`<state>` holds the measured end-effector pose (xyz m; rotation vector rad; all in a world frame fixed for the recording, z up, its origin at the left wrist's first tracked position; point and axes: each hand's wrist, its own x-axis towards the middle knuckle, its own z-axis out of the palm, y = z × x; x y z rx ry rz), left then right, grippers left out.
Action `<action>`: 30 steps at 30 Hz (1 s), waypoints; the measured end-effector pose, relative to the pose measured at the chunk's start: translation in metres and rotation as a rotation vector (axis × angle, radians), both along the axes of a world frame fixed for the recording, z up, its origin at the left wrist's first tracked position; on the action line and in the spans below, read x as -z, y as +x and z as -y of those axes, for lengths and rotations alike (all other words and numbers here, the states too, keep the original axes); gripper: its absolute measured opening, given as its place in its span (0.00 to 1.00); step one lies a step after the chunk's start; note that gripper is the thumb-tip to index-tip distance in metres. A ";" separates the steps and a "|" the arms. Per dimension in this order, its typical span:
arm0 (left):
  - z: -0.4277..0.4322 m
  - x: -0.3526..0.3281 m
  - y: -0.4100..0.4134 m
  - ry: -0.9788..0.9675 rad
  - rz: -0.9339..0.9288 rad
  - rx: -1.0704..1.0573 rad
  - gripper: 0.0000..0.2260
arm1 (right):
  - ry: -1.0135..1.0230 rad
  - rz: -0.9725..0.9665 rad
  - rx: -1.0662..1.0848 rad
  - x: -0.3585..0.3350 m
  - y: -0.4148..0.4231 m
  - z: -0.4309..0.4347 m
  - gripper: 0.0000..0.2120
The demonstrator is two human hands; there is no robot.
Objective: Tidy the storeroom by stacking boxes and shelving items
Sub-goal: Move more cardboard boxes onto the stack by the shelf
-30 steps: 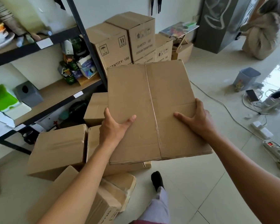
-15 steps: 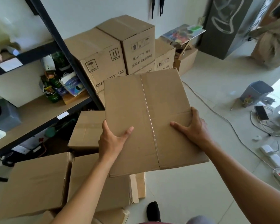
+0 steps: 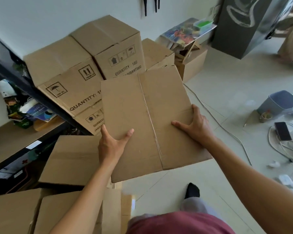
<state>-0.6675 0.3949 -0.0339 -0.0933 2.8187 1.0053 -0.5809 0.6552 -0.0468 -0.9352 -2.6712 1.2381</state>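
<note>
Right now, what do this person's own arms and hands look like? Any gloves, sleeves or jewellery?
Both arms are bare from the bottom of the picture to the wrists: no sleeves reach them. The left hand and the right hand wear no gloves, and no rings, watch or bracelets show on the sides that face the camera. The fingers are slim with short nails. Below, a dark red top shows.

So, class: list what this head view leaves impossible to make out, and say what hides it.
- Carried box: contents unseen, flaps closed; left hand and right hand cover parts.
- Printed box: its quantity text is cut off by the carried box.
- Shelf items: blurred, partly behind the black post.
</note>
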 end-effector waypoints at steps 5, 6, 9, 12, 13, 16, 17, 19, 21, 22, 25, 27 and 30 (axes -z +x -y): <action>-0.110 -0.008 -0.030 0.016 -0.009 0.002 0.50 | -0.001 0.018 -0.004 -0.009 -0.031 -0.113 0.49; -0.129 -0.008 -0.036 0.024 -0.015 0.002 0.49 | 0.010 0.018 -0.008 -0.010 -0.038 -0.132 0.49; -0.184 -0.009 -0.059 0.039 -0.025 0.000 0.49 | 0.033 0.008 -0.003 -0.012 -0.061 -0.185 0.48; -0.230 -0.005 -0.088 0.078 -0.022 -0.011 0.49 | 0.051 0.009 -0.006 -0.010 -0.092 -0.233 0.49; -0.244 -0.003 -0.099 0.087 -0.019 -0.013 0.49 | 0.060 0.011 -0.009 -0.008 -0.104 -0.248 0.49; -0.286 0.005 -0.135 0.099 -0.007 -0.034 0.49 | 0.086 0.023 -0.023 -0.006 -0.142 -0.291 0.49; -0.299 0.007 -0.146 0.105 -0.006 -0.044 0.49 | 0.086 0.021 -0.030 -0.006 -0.155 -0.303 0.49; -0.327 0.013 -0.174 0.099 0.008 -0.074 0.49 | 0.073 0.031 -0.023 -0.008 -0.182 -0.329 0.48; -0.352 0.012 -0.195 0.086 0.036 -0.091 0.50 | 0.073 0.047 -0.034 -0.010 -0.205 -0.352 0.48; -0.366 0.009 -0.207 0.100 0.031 -0.088 0.49 | 0.077 0.036 -0.040 -0.014 -0.218 -0.365 0.48; -0.398 0.004 -0.245 0.107 0.013 -0.086 0.49 | 0.085 0.033 -0.039 -0.023 -0.256 -0.400 0.49; -0.412 0.000 -0.268 0.120 -0.004 -0.084 0.50 | 0.087 0.024 -0.063 -0.025 -0.284 -0.417 0.50; -0.429 -0.002 -0.306 0.138 -0.037 -0.128 0.50 | 0.104 0.000 -0.106 -0.030 -0.335 -0.438 0.50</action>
